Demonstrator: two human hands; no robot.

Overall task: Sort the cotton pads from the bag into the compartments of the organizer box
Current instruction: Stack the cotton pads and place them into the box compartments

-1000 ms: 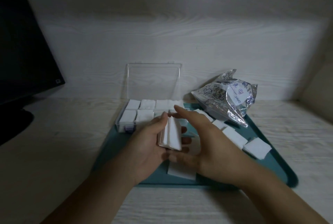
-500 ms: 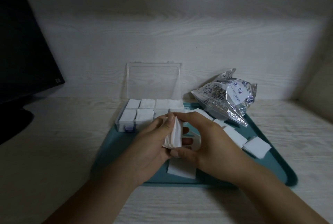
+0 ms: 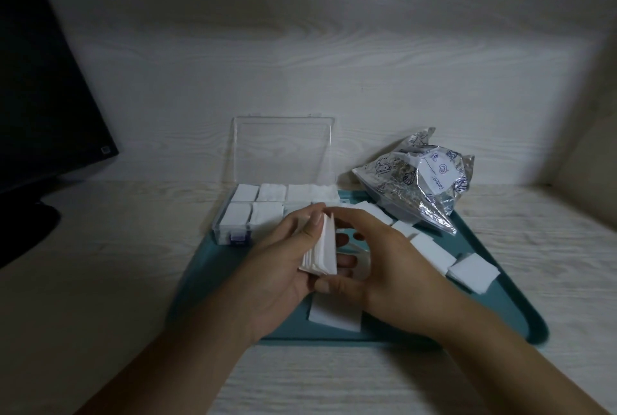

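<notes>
A small stack of white cotton pads (image 3: 322, 252) stands on edge between my hands above the teal tray (image 3: 500, 294). My left hand (image 3: 283, 264) grips the stack from the left, thumb along its top edge. My right hand (image 3: 384, 267) curls round it from the right, index finger on top and thumb at its lower end. The clear organizer box (image 3: 233, 231) sits at the tray's far left, lid up, its visible compartments filled with pads. The crinkled silver bag (image 3: 417, 187) lies at the far right. Several loose pads (image 3: 472, 271) lie on the tray.
A dark monitor (image 3: 43, 97) and its base stand at the left on the pale wooden desk (image 3: 100, 281). A wooden back wall rises just behind the box and bag. One more pad (image 3: 334, 314) lies on the tray under my hands.
My right hand has closed in from the right onto the stack, and both hands now squeeze the pads together, a little nearer the box. Box, bag and loose pads have stayed put.
</notes>
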